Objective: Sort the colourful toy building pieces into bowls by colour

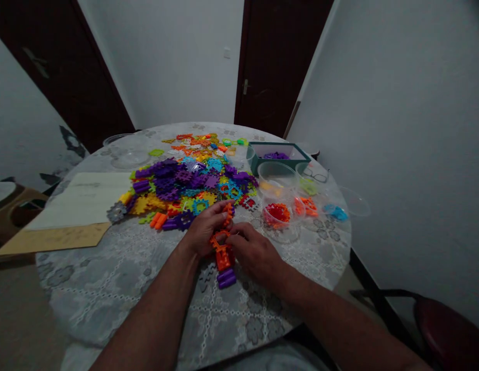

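A small build of orange pieces [223,252] with a purple piece [227,278] at its near end lies on the round table [108,288]. My left hand [203,229] grips its left side, fingers curled around an orange piece at the top. My right hand [253,253] pinches the build from the right, fingers closed. A big pile of coloured interlocking plastic pieces [185,183] lies just beyond both hands.
Clear plastic cups [278,214] with sorted red, orange and blue pieces stand to the right, and a teal box [276,154] behind them. A cardboard sheet [57,237] and white board lie left. A chair [448,324] is at the near right. Two dark doors are behind.
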Demonstrator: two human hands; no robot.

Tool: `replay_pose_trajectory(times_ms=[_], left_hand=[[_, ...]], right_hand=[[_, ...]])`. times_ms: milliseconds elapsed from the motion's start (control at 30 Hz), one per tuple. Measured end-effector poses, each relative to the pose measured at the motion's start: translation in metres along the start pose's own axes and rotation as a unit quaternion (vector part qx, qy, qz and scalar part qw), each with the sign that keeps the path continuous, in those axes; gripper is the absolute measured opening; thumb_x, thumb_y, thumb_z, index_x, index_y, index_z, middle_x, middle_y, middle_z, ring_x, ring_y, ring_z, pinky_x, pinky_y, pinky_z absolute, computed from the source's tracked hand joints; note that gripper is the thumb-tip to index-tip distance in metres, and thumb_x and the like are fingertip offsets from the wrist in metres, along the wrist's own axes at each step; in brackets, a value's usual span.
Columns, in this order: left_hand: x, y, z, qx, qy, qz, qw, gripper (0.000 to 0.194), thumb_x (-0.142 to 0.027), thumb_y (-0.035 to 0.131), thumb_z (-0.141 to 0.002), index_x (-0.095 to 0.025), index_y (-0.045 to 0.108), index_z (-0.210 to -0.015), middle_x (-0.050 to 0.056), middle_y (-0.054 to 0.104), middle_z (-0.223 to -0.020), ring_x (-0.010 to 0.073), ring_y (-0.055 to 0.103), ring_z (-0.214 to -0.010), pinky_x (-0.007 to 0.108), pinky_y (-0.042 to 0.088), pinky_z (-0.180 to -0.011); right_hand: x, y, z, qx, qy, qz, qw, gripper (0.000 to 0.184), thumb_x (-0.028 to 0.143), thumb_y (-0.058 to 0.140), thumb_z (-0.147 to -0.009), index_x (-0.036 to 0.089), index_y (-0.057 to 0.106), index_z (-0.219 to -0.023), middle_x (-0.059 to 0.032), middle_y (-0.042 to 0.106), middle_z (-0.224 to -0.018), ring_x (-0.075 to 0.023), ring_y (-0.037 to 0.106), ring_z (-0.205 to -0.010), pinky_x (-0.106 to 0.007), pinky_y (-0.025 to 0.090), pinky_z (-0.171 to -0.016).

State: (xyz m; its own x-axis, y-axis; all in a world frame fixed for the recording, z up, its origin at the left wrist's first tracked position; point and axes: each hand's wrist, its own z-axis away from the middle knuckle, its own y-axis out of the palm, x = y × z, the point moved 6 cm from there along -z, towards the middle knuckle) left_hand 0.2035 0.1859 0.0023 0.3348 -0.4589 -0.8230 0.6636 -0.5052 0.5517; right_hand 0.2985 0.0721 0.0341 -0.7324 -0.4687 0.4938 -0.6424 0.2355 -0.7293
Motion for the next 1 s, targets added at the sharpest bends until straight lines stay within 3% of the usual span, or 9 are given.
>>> replay_pose_trajectory(times_ms=[133,233,333,433,600,800,1000], left_hand=[[0.002,-0.002,0.000,-0.013,-0.013,-0.032,0.999,0.062,-0.023,0.083,-0.081,-0.017,0.064,-0.140,0.004,0.070,-0.081,0.0156,0.066,-0.060,0.023,0.053,-0.052],[0.002,-0.006,-0.002,-0.043,-0.012,-0.025,0.999,0.057,-0.022,0.083,-0.081,-0.017,0.066,-0.135,0.007,0.073,-0.090,0.0146,0.067,-0.062,0.024,0.056,-0.055],[0.003,-0.009,-0.004,-0.056,-0.019,-0.014,0.998,0.050,-0.019,0.080,-0.082,-0.014,0.067,-0.130,0.004,0.069,-0.082,0.0068,0.051,-0.047,0.017,0.043,-0.042],[0.002,-0.011,-0.007,-0.066,-0.014,0.000,0.998,0.047,-0.016,0.077,-0.080,-0.011,0.067,-0.125,-0.001,0.058,-0.070,0.0051,0.041,-0.045,0.012,0.028,-0.036],[-0.004,-0.018,-0.008,-0.097,0.011,0.010,0.995,0.052,-0.011,0.072,-0.071,-0.010,0.068,-0.123,-0.001,0.056,-0.072,0.0078,0.045,-0.050,0.013,0.029,-0.035],[-0.006,-0.021,-0.007,-0.153,0.026,-0.061,0.986,0.043,-0.022,0.080,-0.072,-0.010,0.073,-0.113,0.001,0.059,-0.073,0.0068,0.044,-0.048,0.015,0.027,-0.035],[-0.005,-0.017,-0.007,-0.143,0.028,-0.102,0.984,0.046,-0.035,0.089,-0.070,-0.015,0.071,-0.107,-0.003,0.060,-0.072,0.0047,0.040,-0.045,0.015,0.026,-0.035]], right_hand=[[0.006,-0.020,0.002,-0.059,-0.038,-0.058,0.996,0.023,0.016,0.050,-0.106,0.022,0.064,-0.123,-0.0117,0.067,-0.118,-0.0240,0.065,-0.110,-0.039,0.058,-0.095],[-0.001,-0.039,0.007,-0.106,0.020,-0.086,0.990,0.015,0.018,0.054,-0.105,0.022,0.065,-0.115,-0.0078,0.069,-0.106,-0.0215,0.066,-0.100,-0.037,0.057,-0.090],[-0.019,-0.052,0.017,-0.120,0.137,-0.133,0.974,0.010,0.023,0.059,-0.103,0.023,0.068,-0.109,-0.0035,0.069,-0.094,-0.0183,0.066,-0.086,-0.033,0.055,-0.079],[-0.037,-0.058,0.026,-0.130,0.214,-0.214,0.944,0.012,0.030,0.061,-0.103,0.023,0.068,-0.109,-0.0008,0.069,-0.085,-0.0165,0.067,-0.077,-0.031,0.056,-0.072],[-0.063,-0.077,0.042,-0.216,0.275,-0.324,0.879,0.028,0.042,0.071,-0.098,0.023,0.068,-0.119,-0.0002,0.071,-0.088,-0.0155,0.069,-0.071,-0.031,0.061,-0.066],[-0.088,-0.114,0.071,-0.287,0.303,-0.270,0.868,0.038,0.046,0.077,-0.093,0.023,0.072,-0.122,-0.0017,0.073,-0.092,-0.0157,0.071,-0.071,-0.033,0.065,-0.066],[-0.107,-0.145,0.098,-0.339,0.336,-0.218,0.851,0.043,0.049,0.080,-0.089,0.020,0.073,-0.120,-0.0026,0.074,-0.086,-0.0181,0.073,-0.070,-0.036,0.067,-0.065]])
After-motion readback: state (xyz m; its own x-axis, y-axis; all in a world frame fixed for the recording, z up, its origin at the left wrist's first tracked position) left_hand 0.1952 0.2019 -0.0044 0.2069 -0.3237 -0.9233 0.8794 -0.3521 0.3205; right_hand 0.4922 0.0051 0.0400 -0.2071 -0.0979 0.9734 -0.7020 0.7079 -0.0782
